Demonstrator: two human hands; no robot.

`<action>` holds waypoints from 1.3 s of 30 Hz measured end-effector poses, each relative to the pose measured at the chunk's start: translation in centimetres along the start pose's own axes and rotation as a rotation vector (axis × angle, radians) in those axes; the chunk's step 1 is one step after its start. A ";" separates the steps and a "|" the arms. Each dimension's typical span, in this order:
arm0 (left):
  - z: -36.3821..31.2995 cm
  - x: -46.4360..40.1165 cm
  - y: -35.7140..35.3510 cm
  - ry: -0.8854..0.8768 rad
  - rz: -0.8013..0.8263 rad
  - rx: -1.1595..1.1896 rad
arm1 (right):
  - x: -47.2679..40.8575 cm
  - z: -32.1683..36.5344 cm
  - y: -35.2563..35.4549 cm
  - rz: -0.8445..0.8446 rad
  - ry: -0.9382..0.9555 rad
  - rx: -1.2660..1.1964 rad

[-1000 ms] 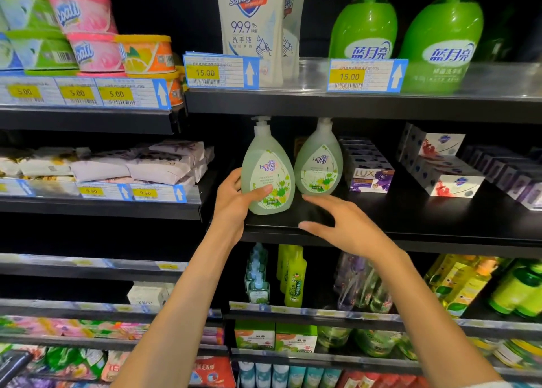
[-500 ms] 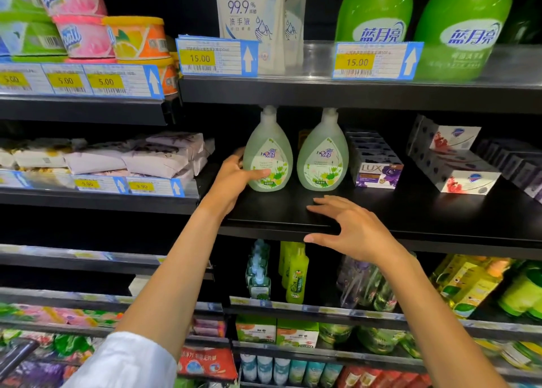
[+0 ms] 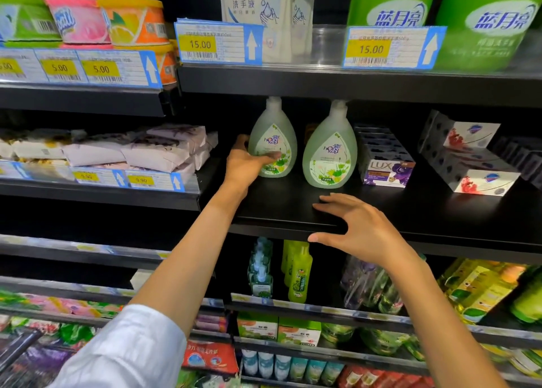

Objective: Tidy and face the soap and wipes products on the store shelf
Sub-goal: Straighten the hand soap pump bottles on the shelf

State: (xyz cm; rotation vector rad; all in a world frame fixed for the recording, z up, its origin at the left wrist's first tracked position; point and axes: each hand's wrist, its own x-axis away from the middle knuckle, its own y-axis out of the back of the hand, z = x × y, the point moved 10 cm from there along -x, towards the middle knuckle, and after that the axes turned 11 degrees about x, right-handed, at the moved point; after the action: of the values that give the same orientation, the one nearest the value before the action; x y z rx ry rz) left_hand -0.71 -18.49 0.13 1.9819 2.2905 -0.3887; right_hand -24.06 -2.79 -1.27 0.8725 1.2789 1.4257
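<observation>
A dim store aisle of black metal shelves, seen from in front. On the bare black middle shelf (image 3: 425,211), two pale green translucent pump bottles of hand soap stand upright, set back from the near edge. The left hand (image 3: 245,164) grips the left soap bottle (image 3: 274,141), thumb across its label. The right soap bottle (image 3: 330,156) stands just beside it, untouched. The right hand (image 3: 359,229) is spread and holds nothing, over the shelf's near edge. Purple boxed soap bars (image 3: 385,167) sit further right. White wipes packs (image 3: 164,150) lie stacked on the left-hand shelf.
</observation>
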 end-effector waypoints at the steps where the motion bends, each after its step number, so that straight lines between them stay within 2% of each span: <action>1: -0.1 -0.5 -0.1 0.003 -0.013 -0.004 | 0.0 0.0 0.0 -0.002 0.002 -0.006; 18: 1.4 -7.5 -2.6 0.050 -0.029 -0.093 | -0.4 -0.2 0.1 -0.021 0.008 -0.009; 24: 1.5 -7.3 -2.7 0.080 -0.038 -0.127 | -0.4 -0.5 0.0 -0.046 0.005 -0.025; 28: 1.4 -6.0 -2.7 0.056 -0.044 -0.252 | -0.3 -0.6 0.0 -0.063 -0.003 -0.048; 31: 0.8 -1.7 -3.8 0.100 0.058 -0.152 | -0.3 -0.5 0.0 -0.057 -0.013 -0.037; 33: 0.8 0.9 -5.5 0.147 0.201 -0.075 | -0.2 -0.4 0.1 -0.056 -0.016 -0.033; 36: -0.1 3.6 -8.9 0.123 0.436 -0.050 | -0.1 -0.1 0.4 -0.073 -0.009 -0.023; 39: -0.1 4.6 -11.1 0.081 0.474 -0.044 | -0.1 0.0 0.5 -0.085 -0.004 -0.012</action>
State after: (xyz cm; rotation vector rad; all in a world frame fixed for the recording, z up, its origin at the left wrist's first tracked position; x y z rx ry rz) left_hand -12.30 -15.41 0.68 2.4562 1.7592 -0.2147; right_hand -24.15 -2.84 -0.77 0.8032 1.2884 1.3627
